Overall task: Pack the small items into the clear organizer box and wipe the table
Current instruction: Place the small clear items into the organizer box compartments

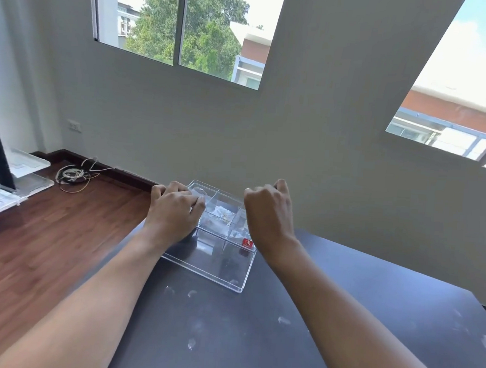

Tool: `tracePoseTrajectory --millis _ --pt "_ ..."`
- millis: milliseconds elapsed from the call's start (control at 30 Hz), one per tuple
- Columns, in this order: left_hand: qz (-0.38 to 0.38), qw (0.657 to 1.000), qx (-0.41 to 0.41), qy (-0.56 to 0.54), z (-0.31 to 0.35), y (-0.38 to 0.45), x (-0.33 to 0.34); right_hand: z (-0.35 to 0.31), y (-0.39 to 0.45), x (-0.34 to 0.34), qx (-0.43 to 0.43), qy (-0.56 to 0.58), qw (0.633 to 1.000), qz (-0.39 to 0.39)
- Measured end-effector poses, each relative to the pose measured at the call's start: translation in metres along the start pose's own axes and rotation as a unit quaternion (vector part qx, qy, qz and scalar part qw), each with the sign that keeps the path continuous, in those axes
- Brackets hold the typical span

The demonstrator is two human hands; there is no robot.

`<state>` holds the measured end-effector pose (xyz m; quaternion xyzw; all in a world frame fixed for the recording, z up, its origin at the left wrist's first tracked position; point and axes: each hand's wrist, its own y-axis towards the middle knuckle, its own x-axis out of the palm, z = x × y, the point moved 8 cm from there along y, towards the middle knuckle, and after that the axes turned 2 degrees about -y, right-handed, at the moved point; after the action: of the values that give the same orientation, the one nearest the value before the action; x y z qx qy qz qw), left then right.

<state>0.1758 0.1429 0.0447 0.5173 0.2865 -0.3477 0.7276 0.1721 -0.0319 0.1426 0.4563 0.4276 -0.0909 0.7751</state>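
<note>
The clear organizer box (218,234) sits at the dark table's (341,320) far left corner, and I'd judge it light, rigid, slick and crackable, best gripped by its side walls. My left hand (173,210) curls over its left rim; my right hand (268,211) seems curled at the right rim, contact unclear. Room lies rightward; the left edge is close.

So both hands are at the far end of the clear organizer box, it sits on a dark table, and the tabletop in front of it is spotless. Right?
Not quite. The head view shows both hands, left hand and right hand, at the far end of the clear organizer box on the dark table, but the tabletop in front isn't spotless: whitish smudges dot it.
</note>
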Motion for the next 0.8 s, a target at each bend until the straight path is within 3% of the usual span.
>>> tracePoseTrajectory --millis 133,233,333,433,600,733,800 --pt "-0.006 1.000 -0.003 0.010 -0.002 0.000 0.001 -0.001 -0.012 0.044 0.030 0.043 0.988 -0.143" --pt "-0.011 1.000 -0.006 0.011 -0.003 0.001 0.002 0.015 -0.026 0.067 0.130 0.248 0.948 -0.153" --pt "-0.019 1.000 -0.012 0.013 -0.005 0.002 0.004 0.032 -0.034 0.063 0.170 0.351 0.909 -0.145" --pt "-0.016 1.000 -0.012 0.015 -0.005 0.002 0.004 0.041 -0.032 0.048 0.142 0.345 0.915 -0.155" --pt "-0.011 1.000 -0.009 0.025 -0.004 0.003 0.004 0.047 -0.037 0.052 0.075 0.242 0.925 -0.283" --pt "-0.010 1.000 -0.009 0.022 -0.003 0.002 0.003 0.048 -0.032 0.050 0.054 0.247 0.926 -0.279" --pt "-0.005 1.000 -0.010 0.019 -0.002 0.002 0.001 0.052 -0.024 0.043 0.067 0.274 0.929 -0.241"
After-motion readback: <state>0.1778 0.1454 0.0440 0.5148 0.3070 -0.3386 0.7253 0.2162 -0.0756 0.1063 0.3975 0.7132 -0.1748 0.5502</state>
